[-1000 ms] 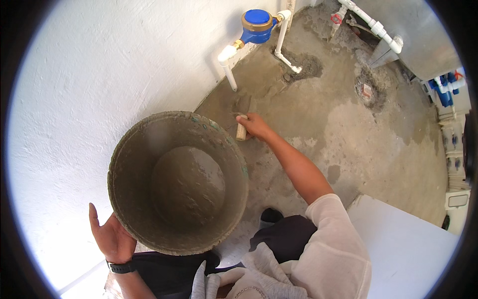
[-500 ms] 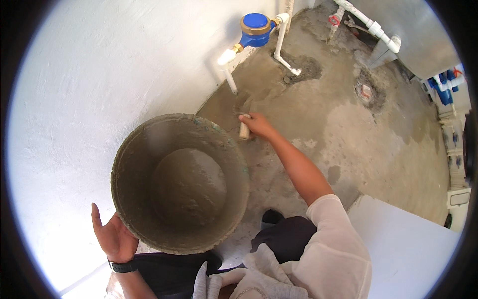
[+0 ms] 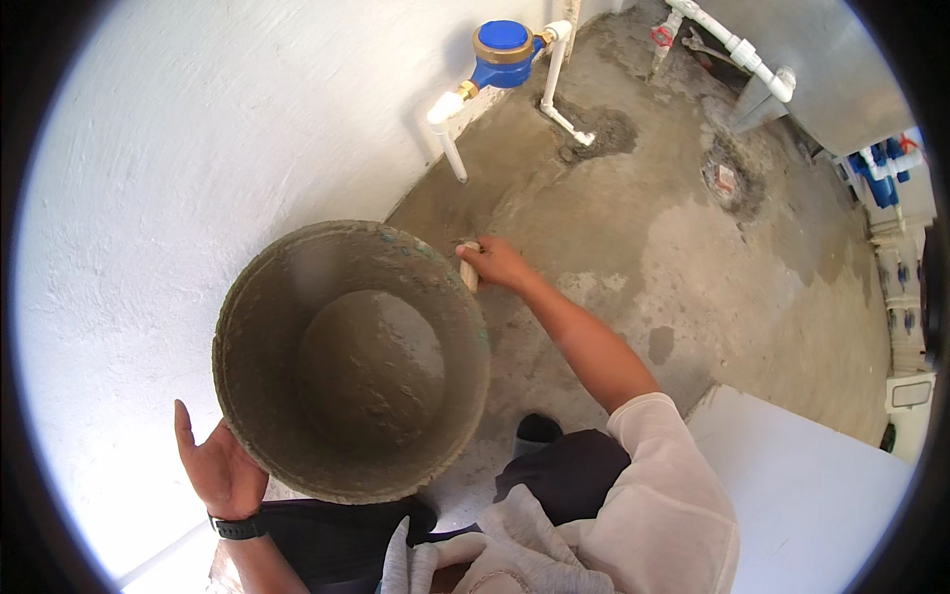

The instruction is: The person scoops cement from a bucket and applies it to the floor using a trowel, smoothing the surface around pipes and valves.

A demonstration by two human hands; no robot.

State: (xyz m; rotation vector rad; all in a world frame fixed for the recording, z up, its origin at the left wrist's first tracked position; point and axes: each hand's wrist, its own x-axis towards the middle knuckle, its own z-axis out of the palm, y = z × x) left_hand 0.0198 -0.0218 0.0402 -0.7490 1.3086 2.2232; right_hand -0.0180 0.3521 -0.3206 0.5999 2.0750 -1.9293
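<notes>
A large round bucket [image 3: 237, 307] coated in grey mortar stands close to the white wall, wet mortar [image 3: 371, 366] in its bottom. My left hand [image 3: 226, 467] is at the bucket's near left side, thumb stretched away and palm turned up. Its fingers pass behind the bucket wall and are partly hidden. On the far right side of the bucket, my right hand [image 3: 495, 263] is closed around the pale wooden handle [image 3: 469, 267] of a trowel. The trowel's blade is hidden below the hand and the bucket rim.
A blue water meter [image 3: 503, 54] on white pipes [image 3: 453, 156] juts from the wall ahead. Damp concrete floor [image 3: 633, 247] spreads to the right, with a rough hole [image 3: 730, 178] in it. A white panel [image 3: 792, 475] lies at lower right, near a metal tank [image 3: 841, 69].
My right hand has drawn the trowel nearer, toward the bucket's rim. My left hand stays beside the bucket. The whole view has shifted slightly.
</notes>
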